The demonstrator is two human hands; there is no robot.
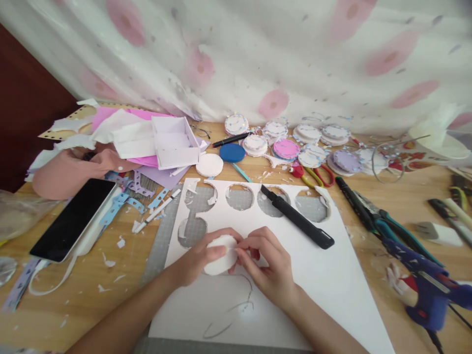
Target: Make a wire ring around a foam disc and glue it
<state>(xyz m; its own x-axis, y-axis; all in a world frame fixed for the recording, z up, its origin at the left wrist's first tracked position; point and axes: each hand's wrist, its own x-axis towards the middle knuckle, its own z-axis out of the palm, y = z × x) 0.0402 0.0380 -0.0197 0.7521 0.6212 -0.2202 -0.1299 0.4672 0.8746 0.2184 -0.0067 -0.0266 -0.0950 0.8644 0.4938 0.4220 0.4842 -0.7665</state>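
Observation:
A white foam-board disc (pixel 221 258) is in my left hand (pixel 201 255), thumb lying over its face and fingers behind its edge. My right hand (pixel 269 265) pinches at the disc's right rim with thumb and forefinger; any scrap between those fingertips is too small to make out. Both hands are just above a white foam board (pixel 313 295) with several round holes cut along its far side and pencil curves near the front. Beyond my right hand, a black utility knife (pixel 300 216) lies across the board, its tip over one hole.
Several decorated discs (pixel 308 132) line the back by the curtain. A phone (pixel 73 219), paper scraps and a white box (pixel 175 142) crowd the left. Pliers (pixel 391 221), scissors (pixel 319 175) and a blue glue gun (pixel 427 280) lie right. A grey cutting mat (pixel 158 255) lies underneath.

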